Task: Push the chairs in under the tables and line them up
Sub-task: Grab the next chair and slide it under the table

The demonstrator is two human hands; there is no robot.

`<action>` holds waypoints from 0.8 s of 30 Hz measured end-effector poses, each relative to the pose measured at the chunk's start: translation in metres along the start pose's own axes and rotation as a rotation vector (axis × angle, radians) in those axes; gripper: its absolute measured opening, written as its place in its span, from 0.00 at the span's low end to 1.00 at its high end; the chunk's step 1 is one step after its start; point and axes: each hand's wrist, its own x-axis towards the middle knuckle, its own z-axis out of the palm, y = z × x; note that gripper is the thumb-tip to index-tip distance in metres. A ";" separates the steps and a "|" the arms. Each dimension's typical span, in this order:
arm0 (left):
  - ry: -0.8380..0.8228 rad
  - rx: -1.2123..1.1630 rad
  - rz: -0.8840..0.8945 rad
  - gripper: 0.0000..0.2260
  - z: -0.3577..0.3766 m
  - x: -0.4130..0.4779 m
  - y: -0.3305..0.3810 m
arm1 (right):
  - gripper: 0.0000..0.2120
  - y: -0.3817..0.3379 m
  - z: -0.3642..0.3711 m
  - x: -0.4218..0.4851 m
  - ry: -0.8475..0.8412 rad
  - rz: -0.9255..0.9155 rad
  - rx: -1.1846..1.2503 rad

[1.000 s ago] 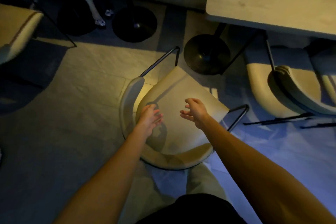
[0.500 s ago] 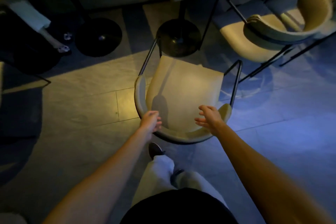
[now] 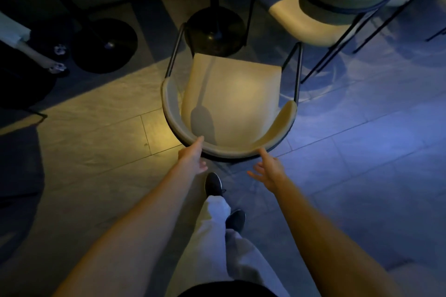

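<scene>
tiled floor point(image 3: 96, 152); chair point(image 3: 229, 99) backrest touches left fingers point(image 3: 199, 141), nears right fingers point(image 3: 263, 153).

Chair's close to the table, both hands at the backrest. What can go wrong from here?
1. The chair sits close to the round table base; a straight push may jam its frame against it.
2. The left hand and right hand are at the backrest with straight fingers, not gripping; an uneven push could skew the chair toward the neighbouring chair.
</scene>
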 end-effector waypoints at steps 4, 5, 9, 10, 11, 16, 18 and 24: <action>-0.043 -0.031 -0.046 0.37 0.008 0.019 0.002 | 0.29 -0.005 0.022 0.015 -0.048 0.051 0.149; -0.062 -0.060 -0.059 0.37 0.010 0.025 0.004 | 0.27 -0.008 0.027 0.019 -0.047 0.065 0.149; -0.087 -0.144 -0.055 0.35 0.012 0.050 0.012 | 0.16 -0.024 0.034 0.030 0.013 0.083 0.029; -0.081 -0.156 -0.040 0.33 0.012 0.056 0.014 | 0.15 -0.027 0.033 0.034 0.029 0.085 0.010; -0.075 -0.172 -0.031 0.32 0.010 0.059 0.016 | 0.15 -0.028 0.033 0.038 0.049 0.091 0.007; -0.045 -0.233 0.008 0.28 0.007 0.067 0.015 | 0.20 -0.036 0.036 0.040 0.100 0.083 0.008; -0.059 -0.256 0.010 0.26 0.009 0.069 0.017 | 0.22 -0.041 0.038 0.040 0.113 0.063 0.014; -0.091 -0.290 -0.029 0.22 0.018 0.073 0.034 | 0.21 -0.075 0.055 0.035 0.134 -0.002 -0.021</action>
